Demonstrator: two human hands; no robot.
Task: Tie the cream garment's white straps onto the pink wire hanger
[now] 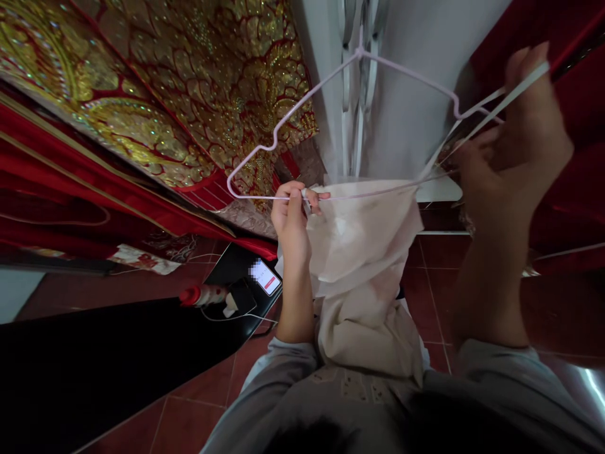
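Note:
A pale pink clothes hanger [320, 85] hangs from a metal rack in front of me. My left hand [292, 211] is closed around its bottom bar near the left end, at the top edge of a cream garment [363, 233]. That garment drapes down from the bar toward my lap. At the hanger's right end, my right hand [529, 135] is raised with a thin white strap [508, 98] looped over its fingers and pulled taut. The strap runs down to the garment's upper right corner. Part of the right hand is blurred.
Red and gold sequined garments [189, 75] hang close on the left, and red cloth [571, 189] hangs on the right. A black table [142, 353] at lower left bears a lit phone [265, 277], a red-capped bottle [203, 295] and a white cable. Red tiles cover the floor.

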